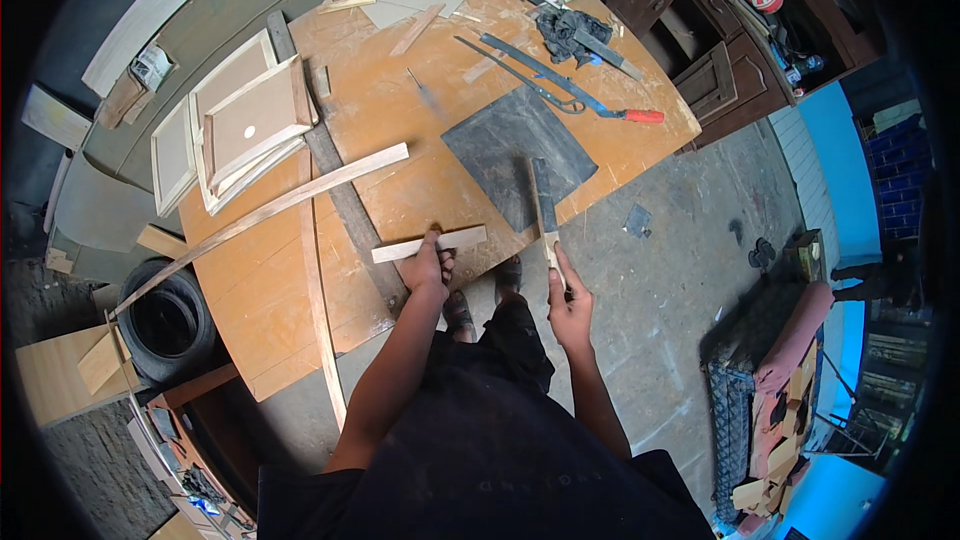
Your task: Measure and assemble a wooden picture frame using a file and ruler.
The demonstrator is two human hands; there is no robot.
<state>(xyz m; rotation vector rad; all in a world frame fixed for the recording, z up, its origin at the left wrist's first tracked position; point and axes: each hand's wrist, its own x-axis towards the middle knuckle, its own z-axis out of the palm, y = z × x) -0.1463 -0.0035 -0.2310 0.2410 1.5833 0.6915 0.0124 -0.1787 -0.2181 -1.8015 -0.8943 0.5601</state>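
My left hand [428, 265] is closed on a short pale wooden strip [462, 238] near the table's front edge. My right hand [570, 308] grips the pale wooden handle of a tool with a long, straight, dark flat blade [542, 202]. Its exact kind is hard to make out. The blade points away from me, over the near right part of a square dark sheet [495, 140] on the table. A gap separates the blade from the wooden strip.
The wooden table [370, 60] bears a long wooden strip [270, 198], stacked wooden frames [250, 120], a hacksaw with a red handle [570, 85], a screwdriver [424, 90] and a dark cloth [570, 32]. A tyre [168, 320] stands left; a dark wooden cabinet [680, 30] stands far right.
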